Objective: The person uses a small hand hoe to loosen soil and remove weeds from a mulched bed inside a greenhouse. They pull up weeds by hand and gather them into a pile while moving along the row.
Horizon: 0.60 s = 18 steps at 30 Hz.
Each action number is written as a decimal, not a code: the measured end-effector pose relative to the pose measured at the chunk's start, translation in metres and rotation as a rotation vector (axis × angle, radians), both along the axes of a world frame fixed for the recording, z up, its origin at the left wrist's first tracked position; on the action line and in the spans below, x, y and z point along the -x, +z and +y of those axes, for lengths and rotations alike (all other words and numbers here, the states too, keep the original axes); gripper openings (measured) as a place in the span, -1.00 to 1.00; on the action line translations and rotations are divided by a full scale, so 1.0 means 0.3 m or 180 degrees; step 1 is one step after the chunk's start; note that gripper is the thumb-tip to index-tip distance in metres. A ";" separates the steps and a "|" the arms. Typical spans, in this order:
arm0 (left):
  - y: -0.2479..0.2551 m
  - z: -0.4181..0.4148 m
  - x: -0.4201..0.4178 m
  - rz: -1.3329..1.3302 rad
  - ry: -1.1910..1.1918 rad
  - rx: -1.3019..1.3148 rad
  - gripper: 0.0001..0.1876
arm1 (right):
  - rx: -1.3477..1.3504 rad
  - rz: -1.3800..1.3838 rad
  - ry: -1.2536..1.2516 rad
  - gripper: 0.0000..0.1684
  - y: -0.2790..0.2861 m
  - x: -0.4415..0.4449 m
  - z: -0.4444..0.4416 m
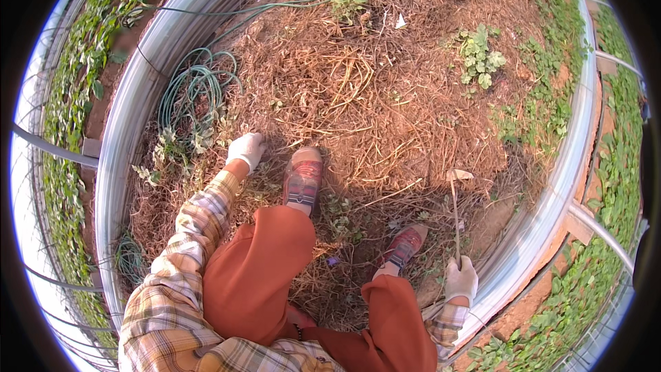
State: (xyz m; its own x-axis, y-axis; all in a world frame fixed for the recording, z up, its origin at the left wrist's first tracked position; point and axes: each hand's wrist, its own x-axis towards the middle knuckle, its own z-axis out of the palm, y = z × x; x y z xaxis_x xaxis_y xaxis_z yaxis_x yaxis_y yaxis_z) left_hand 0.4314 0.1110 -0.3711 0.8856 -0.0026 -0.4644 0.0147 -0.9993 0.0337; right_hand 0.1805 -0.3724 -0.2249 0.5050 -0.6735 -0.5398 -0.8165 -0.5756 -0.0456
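My left hand, in a white work glove, is low over the dry weeds just left of my forward shoe. Its fingers look curled, and whether anything lies in them is hidden. On the other side, my right hand, also gloved, grips the lower end of a thin hoe handle. The small hoe blade points away from me and rests at or just above the edge of the dried grass.
A coiled green hose lies at the left, and its line crosses the far ground. Rolled plastic film borders the left side, more film the right. Green plants grow through the dead grass. Metal hoops stand outside.
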 end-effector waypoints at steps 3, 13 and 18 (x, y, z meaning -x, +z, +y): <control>0.061 -0.010 -0.001 0.0133 0.0120 0.0114 -0.70 | 0.0020 -0.0022 0.0029 -0.60 0.004 0.000 -0.001; 0.075 -0.054 -0.051 -0.1655 -0.0462 0.0855 -0.79 | 0.0100 -0.0013 -0.0053 -0.60 0.009 0.006 -0.001; 0.008 -0.057 -0.096 -0.1115 -0.0900 -0.0073 -0.83 | 0.0044 -0.0004 0.0029 -0.60 -0.003 -0.001 0.012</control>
